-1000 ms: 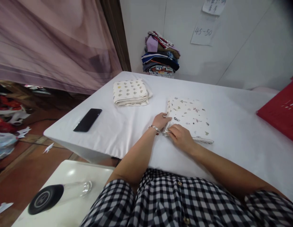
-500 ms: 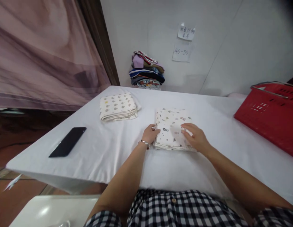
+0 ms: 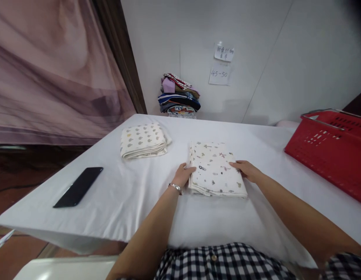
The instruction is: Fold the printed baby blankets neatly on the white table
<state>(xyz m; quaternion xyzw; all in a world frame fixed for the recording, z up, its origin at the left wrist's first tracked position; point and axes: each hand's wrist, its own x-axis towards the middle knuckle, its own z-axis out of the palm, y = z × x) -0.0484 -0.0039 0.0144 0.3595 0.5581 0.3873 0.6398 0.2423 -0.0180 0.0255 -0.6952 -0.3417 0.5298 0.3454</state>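
A folded white cloth (image 3: pixel 214 171) printed with small plants and figures lies flat on the white-covered table in front of me. My left hand (image 3: pixel 183 175) grips its left edge, the thumb on top and the fingers down the side. On the opposite edge, my right hand (image 3: pixel 245 169) holds the cloth with the thumb over the top; its other fingers are partly hidden beside and under the fold. Farther back on the left rests a second folded cloth (image 3: pixel 144 140), cream with grey-green motifs, which neither hand touches.
A black phone-like slab (image 3: pixel 79 186) lies at the table's left. The red plastic basket (image 3: pixel 329 149) stands on the right. Behind the table's far edge is a stack of folded fabrics (image 3: pixel 179 95), with paper notes (image 3: pixel 219 74) on the wall. A white stool-like surface (image 3: pixel 66 268) is lower left.
My right hand has moved from the top of the printed cloth to its right edge and taken hold there. My left hand stays at the left edge. The view has tilted up slightly.
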